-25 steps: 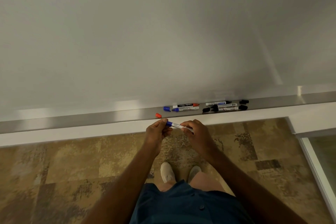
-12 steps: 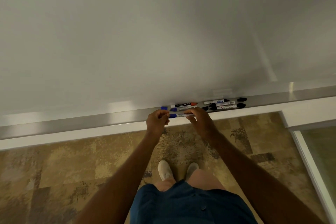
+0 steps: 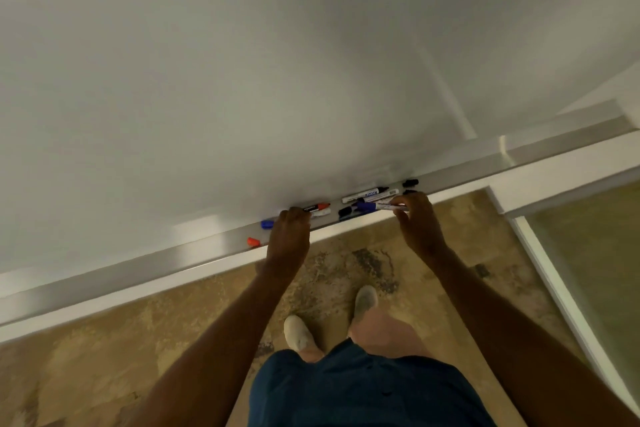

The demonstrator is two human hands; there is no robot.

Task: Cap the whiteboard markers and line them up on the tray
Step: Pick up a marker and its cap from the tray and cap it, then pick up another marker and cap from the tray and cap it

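Note:
My right hand (image 3: 420, 224) holds a blue-capped marker (image 3: 379, 206) just over the metal tray (image 3: 207, 246) under the whiteboard. My left hand (image 3: 289, 239) rests its fingertips on a white marker (image 3: 320, 214) in the tray, below a red-tipped marker (image 3: 317, 207). Behind the held marker lie a black-tipped marker (image 3: 363, 194) and another white one. A loose blue cap (image 3: 266, 224) and a loose red cap (image 3: 253, 242) sit left of my left hand. Loose black caps (image 3: 410, 182) lie at the right, and another black cap (image 3: 344, 211) sits in the middle.
The whiteboard (image 3: 277, 80) fills the upper view. Below the tray is patterned brown carpet (image 3: 104, 357), with my shoes (image 3: 298, 333) on it. A white-framed glass panel (image 3: 588, 253) stands at the right.
My hands have split apart: the right one carried the blue marker to the right, over the tray. The left hand went to the markers at the left. The view tilted.

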